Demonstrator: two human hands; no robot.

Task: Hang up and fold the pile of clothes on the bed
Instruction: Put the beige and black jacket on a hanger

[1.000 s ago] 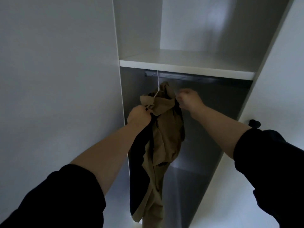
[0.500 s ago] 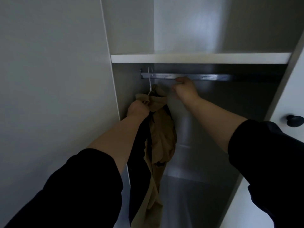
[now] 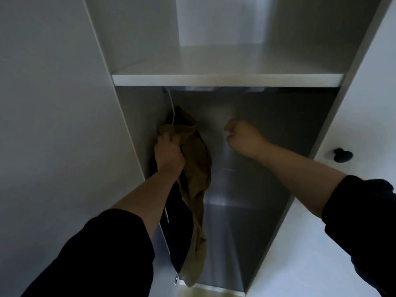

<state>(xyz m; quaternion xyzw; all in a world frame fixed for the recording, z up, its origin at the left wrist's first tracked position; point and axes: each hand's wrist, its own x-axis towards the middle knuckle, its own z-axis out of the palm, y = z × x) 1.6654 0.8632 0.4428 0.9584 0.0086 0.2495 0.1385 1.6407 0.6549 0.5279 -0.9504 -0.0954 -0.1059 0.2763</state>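
Observation:
A tan garment [image 3: 196, 168] hangs from a thin white hanger [image 3: 172, 110] hooked on the metal rail [image 3: 214, 89] at the wardrobe's left end. A dark garment [image 3: 176, 232] hangs against it on the left side. My left hand [image 3: 168, 154] grips the tan garment near its top, just below the hanger hook. My right hand [image 3: 241, 136] hovers to the right of the clothes, below the rail, its fingers curled and holding nothing.
A white shelf [image 3: 227, 80] runs above the rail. The wardrobe's left wall [image 3: 132, 129] stands close beside the clothes. An open door with a black knob [image 3: 340, 154] is at the right. The hanging space to the right of the clothes holds nothing.
My right hand has come down off the rail and moved right. My left hand still grips the tan garment. The view has tilted so the shelf top shows.

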